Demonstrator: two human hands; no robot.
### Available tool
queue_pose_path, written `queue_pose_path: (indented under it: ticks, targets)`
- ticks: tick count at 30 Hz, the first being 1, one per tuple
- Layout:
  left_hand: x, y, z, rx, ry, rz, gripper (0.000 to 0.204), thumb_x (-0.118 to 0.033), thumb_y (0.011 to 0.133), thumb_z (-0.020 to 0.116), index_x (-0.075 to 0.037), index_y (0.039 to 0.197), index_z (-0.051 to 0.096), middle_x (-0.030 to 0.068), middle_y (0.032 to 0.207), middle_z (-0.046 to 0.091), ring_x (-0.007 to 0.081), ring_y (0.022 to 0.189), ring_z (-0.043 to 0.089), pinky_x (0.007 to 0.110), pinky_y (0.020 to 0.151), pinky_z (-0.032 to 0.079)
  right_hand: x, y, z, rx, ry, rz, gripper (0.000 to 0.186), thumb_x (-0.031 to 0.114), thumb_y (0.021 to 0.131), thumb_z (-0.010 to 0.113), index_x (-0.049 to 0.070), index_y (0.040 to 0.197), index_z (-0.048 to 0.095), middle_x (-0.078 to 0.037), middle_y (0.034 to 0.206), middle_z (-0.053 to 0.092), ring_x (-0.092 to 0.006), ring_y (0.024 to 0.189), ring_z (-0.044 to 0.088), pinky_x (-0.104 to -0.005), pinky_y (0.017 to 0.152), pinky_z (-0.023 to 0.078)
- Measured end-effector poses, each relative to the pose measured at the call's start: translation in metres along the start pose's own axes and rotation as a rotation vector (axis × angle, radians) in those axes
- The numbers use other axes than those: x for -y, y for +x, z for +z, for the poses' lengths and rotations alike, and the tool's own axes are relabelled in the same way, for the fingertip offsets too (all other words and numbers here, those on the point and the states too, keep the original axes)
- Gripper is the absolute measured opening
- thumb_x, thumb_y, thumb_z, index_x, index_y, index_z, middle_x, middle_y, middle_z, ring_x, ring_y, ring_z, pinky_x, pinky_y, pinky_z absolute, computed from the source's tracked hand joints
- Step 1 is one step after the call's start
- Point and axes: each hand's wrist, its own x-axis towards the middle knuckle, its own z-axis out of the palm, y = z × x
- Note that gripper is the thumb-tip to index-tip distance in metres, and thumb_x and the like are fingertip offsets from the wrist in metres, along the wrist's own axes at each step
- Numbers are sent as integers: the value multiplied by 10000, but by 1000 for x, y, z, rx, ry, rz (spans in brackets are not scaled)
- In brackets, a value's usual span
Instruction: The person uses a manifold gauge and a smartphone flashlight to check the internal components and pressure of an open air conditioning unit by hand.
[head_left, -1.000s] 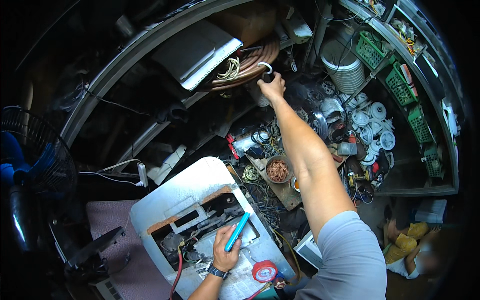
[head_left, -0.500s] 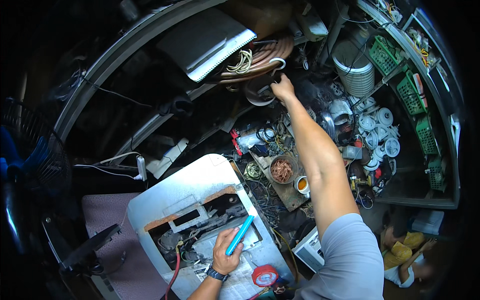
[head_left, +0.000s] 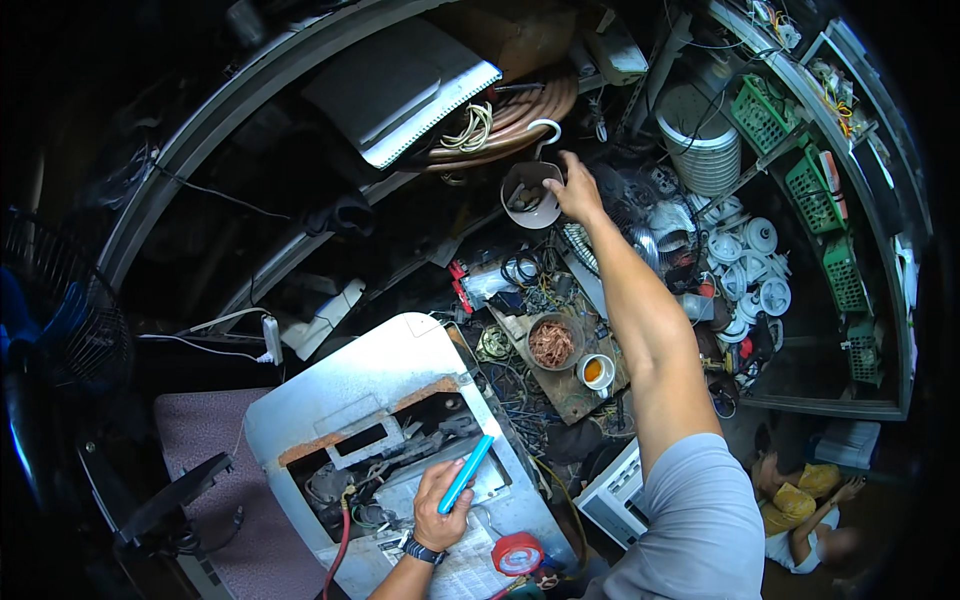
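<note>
My left hand (head_left: 440, 503) is closed around a slim turquoise stick-shaped object (head_left: 465, 475); its exact kind is not clear. It is over a worn white metal appliance panel (head_left: 350, 395) with a cutout, where dark parts and a red hose (head_left: 340, 550) show. My right arm stretches far forward. At its end, my right hand (head_left: 578, 192) grips the right rim of a pale open-topped container (head_left: 538, 214), thumb at its edge. The container's mouth tips toward me and dark pieces lie inside. A white hook (head_left: 545, 126) stands just above it.
Beyond lie a coiled copper tube (head_left: 540, 112) and a spiral notebook (head_left: 400, 90). A bowl of copper scraps (head_left: 553, 343) and a white cup (head_left: 596, 374) sit among tangled wires. A red gauge (head_left: 517, 553) lies near my left wrist. Another person (head_left: 805, 500) is at lower right.
The pale container has tilted toward me and come slightly nearer, so its contents show. My right hand has shifted slightly nearer with it. My left hand keeps the turquoise stick.
</note>
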Motion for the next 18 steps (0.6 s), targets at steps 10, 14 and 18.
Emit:
queue_pose_path:
  ticks: [10, 14, 18]
  targets:
    - [6, -2, -1, 3, 61, 40, 402, -173, 986, 691, 14, 1335, 620, 193, 1184, 611, 274, 905, 740, 371, 777, 616, 26, 11, 25, 337, -1059, -480, 226, 103, 936, 574, 73, 1043, 771, -137, 1107, 751, -291, 1088, 709, -406, 871, 596]
    - [8, -4, -4, 20, 138, 61, 404, -187, 986, 695, 9, 1332, 620, 198, 1186, 615, 281, 906, 742, 377, 779, 614, 19, 38, 67, 415, -1086, -310, 256, 136, 939, 587, 107, 1060, 810, -161, 1155, 760, -300, 1077, 745, -417, 851, 619]
    - [3, -1, -4, 29, 153, 63, 408, -202, 982, 708, 3, 1325, 625, 204, 1197, 618, 277, 909, 742, 368, 780, 609, -10, 45, 81, 449, -1197, -257, 260, 186, 973, 581, 134, 1075, 813, -128, 1147, 771, -278, 1058, 756, -421, 834, 618]
